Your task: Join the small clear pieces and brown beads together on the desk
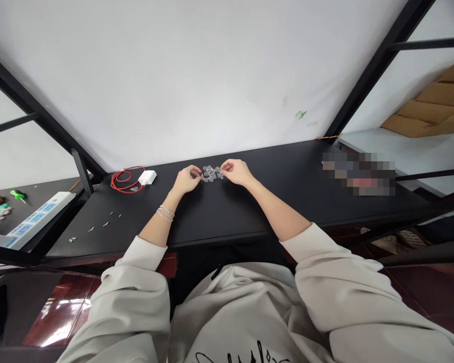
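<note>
A small clear heap lies on the black table; its bits look round, but they're too tiny to be sure. The left hand and right hand pinch its edges, fingertips nearly closed. Left of the heap sit a white plug and red cord. Behind it stands a white wall. Far right of it is brown cardboard.

Reaches forward with the left forearm and right forearm bare and angled inward. Holds the left hand and right hand near each other with backs showing, bending the fingers inward to a pinch.
</note>
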Tool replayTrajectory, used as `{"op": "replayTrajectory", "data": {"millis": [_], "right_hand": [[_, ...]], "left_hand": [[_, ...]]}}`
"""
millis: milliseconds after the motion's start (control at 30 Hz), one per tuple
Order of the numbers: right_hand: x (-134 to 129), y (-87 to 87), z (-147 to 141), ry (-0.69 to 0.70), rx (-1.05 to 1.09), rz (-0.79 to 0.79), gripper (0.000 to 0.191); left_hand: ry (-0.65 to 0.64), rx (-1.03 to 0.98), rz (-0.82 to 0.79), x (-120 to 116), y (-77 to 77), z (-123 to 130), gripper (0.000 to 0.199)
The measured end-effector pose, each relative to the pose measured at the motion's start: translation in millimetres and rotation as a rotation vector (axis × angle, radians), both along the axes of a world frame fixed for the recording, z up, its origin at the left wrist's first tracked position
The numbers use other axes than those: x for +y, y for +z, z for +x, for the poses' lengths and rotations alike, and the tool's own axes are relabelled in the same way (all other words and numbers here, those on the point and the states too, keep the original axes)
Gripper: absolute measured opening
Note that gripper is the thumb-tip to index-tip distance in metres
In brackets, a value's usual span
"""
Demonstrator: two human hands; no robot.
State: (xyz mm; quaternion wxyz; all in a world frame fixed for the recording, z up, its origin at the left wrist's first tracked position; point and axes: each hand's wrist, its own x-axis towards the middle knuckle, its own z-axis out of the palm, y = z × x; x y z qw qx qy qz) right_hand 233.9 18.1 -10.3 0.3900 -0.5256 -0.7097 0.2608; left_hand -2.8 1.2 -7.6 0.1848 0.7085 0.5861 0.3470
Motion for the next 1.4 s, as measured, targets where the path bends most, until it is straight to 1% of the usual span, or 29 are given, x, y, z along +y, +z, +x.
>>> {"op": "replayTrajectory", "data": {"millis": [67,167,467,600,700,800,1000,1167,1233,1300,1400], "right_hand": [[-1,-1.7,-1,0.022,-0.006,-0.051,0.010],[-4,-2.6,-4,0.060,-0.021,-0.113,0.009],[-10,3.2,-7,0.026,-0.145,-0.078,0.008],[-10,3.4,-7,0.014,-0.177,-0.074,0.006],[-11,3.6,-7,0.008,-0.201,-0.079,0.006],[-11,3.7,-7,0.005,-0.215,-0.072,0.006],[-11,2.9,-7,0.026,-0.207,-0.064,0.010],[-11,3.6,-7,0.020,-0.204,-0.060,0.014],[-12,4.3,-7,0.019,-0.203,-0.060,0.015],[-13,4.6,-8,0.026,-0.190,-0.046,0.015],[-14,3.8,-9,0.057,-0.139,0.004,0.017]], "left_hand": [[0.026,0.082,0.018,3,-2.4,-5,0.024],[0.020,0.125,0.013,5,-6.0,-8,0.030],[-0.029,0.153,-0.038,4,-6.0,-4,0.027],[-0.053,0.168,-0.032,4,-5.6,-4,0.027],[-0.047,0.169,-0.009,4,-6.2,-4,0.031],[-0.024,0.155,0.003,6,-8.2,-3,0.033],[-0.082,0.175,0.013,11,-14.1,-3,0.034],[-0.073,0.182,0.039,9,-13.6,-2,0.022],[-0.073,0.166,0.049,8,-11.5,-1,0.017],[-0.069,0.103,0.071,6,-8.7,2,0.015],[-0.100,-0.135,0.047,3,-4.2,8,0.019]]}}
